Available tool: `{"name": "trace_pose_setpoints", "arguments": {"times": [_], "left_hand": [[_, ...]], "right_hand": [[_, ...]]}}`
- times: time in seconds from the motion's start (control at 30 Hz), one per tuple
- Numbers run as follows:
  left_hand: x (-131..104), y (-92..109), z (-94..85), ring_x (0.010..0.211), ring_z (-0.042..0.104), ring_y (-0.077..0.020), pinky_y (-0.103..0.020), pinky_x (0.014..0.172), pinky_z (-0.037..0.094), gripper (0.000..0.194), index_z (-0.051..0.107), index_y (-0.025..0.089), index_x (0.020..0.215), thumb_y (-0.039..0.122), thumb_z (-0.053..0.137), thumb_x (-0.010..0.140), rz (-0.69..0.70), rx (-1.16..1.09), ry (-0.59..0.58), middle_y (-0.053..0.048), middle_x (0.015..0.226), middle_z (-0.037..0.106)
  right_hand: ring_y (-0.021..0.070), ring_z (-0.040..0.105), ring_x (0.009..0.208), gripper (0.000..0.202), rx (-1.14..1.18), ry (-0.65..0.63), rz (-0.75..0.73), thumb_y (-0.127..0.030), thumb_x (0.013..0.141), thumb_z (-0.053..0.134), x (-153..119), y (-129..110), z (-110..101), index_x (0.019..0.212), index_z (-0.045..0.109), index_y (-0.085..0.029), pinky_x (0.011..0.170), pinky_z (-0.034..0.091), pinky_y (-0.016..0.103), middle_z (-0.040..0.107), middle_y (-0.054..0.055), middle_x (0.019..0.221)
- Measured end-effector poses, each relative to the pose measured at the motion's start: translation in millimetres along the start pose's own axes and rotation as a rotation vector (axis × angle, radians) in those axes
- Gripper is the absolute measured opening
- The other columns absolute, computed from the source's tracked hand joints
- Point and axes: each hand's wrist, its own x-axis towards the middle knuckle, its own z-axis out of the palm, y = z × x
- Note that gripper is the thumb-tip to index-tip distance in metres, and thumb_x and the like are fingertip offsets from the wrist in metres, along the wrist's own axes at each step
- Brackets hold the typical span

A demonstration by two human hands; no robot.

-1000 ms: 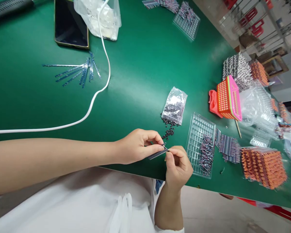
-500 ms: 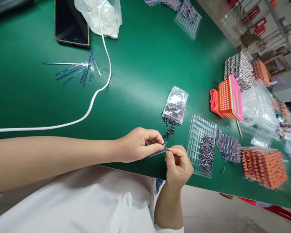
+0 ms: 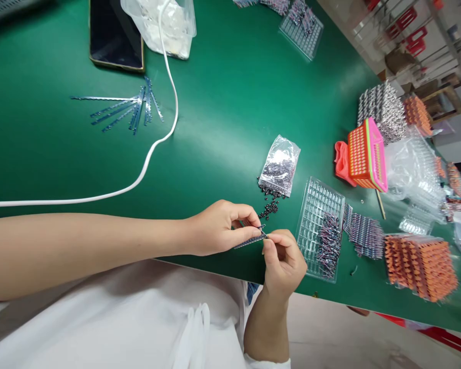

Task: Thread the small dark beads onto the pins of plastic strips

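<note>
At the upper left of the frame, a dark phone (image 3: 115, 36) lay on the green bench (image 3: 215, 154), with a loose fan of blue strips (image 3: 140, 105) just below it. A white cable (image 3: 148, 159) curved from the left edge up across a clear tub (image 3: 192, 25) at the top.

At lower centre, the left hand (image 3: 226, 229) held a thin dark strip (image 3: 249, 242) between thumb and fingers. Just above the strip's right end, loose dark beads (image 3: 269, 209) spilled below a clear bag (image 3: 279, 166). The right hand (image 3: 286, 262) had its grip pinched narrow on that end; finer detail there was too small to tell.

Right of the hands, a clear tray (image 3: 310, 220) carried a heap of slender dark-and-pink pieces (image 3: 328, 246). Farther right stood an orange-and-pink basket (image 3: 360, 156), and at the lower right sat an orange stack (image 3: 420, 266).
</note>
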Motion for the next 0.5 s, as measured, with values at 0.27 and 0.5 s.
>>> {"name": "trace_pose_setpoints", "arguments": {"times": [0.27,0.5], "left_hand": [[2.2,0.8,-0.5,0.063,0.061,-0.0138,-0.024,0.059,0.047,0.022,0.068,0.012,0.085,0.034,0.062,0.084,-0.08,-0.071,-0.03,-0.002,0.071,0.068],[3.0,3.3,1.2,0.06,0.055,-0.011,-0.021,0.054,0.043,0.02,0.068,0.013,0.082,0.032,0.069,0.079,-0.157,-0.206,-0.025,0.001,0.066,0.065]], "right_hand": [[0.0134,0.054,0.066,0.002,0.071,-0.072,0.073,-0.02,0.088,0.066,2.0,2.5,-4.1,0.087,0.067,-0.022,0.056,0.04,0.026,0.056,0.0,0.075],[0.0117,0.051,0.061,0.002,0.228,-0.159,0.169,-0.024,0.088,0.066,3.4,5.0,-8.8,0.088,0.067,-0.022,0.055,0.039,0.026,0.054,-0.002,0.072]]}}
